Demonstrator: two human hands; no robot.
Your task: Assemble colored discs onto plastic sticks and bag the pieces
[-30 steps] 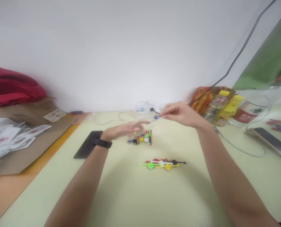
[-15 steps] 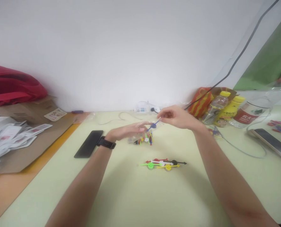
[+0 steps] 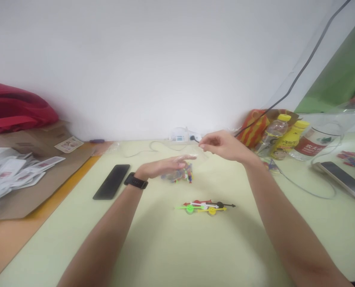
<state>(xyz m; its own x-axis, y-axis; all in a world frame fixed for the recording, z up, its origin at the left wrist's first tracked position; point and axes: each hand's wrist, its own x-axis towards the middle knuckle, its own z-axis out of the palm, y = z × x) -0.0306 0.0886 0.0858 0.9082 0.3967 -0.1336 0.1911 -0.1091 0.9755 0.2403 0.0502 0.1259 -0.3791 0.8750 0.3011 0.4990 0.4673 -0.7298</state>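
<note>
My left hand (image 3: 165, 165), a black watch on its wrist, has its fingers stretched to the right and pressed on the mouth of a small clear bag (image 3: 192, 156). Several coloured plastic picks (image 3: 182, 174) lie inside the bag, under that hand. My right hand (image 3: 219, 144) hovers just right of the bag, thumb and fingers pinched at the bag's upper edge; no pick shows in them. A second small group of picks (image 3: 206, 206), green, yellow, red, white and black, lies on the pale yellow table (image 3: 171, 247) nearer to me.
A black phone (image 3: 111, 181) lies left of my left hand. White packets (image 3: 12, 171) and cardboard (image 3: 30, 139) fill the far left. Bottles (image 3: 285, 139), a striped bag (image 3: 253, 129), another phone (image 3: 343, 180) and cables sit at the right. A white charger (image 3: 180, 137) sits by the wall.
The blue pick pinched in my right hand moved down to the bag's mouth and is gone from the fingers. The right hand now pinches at the bag's edge.
</note>
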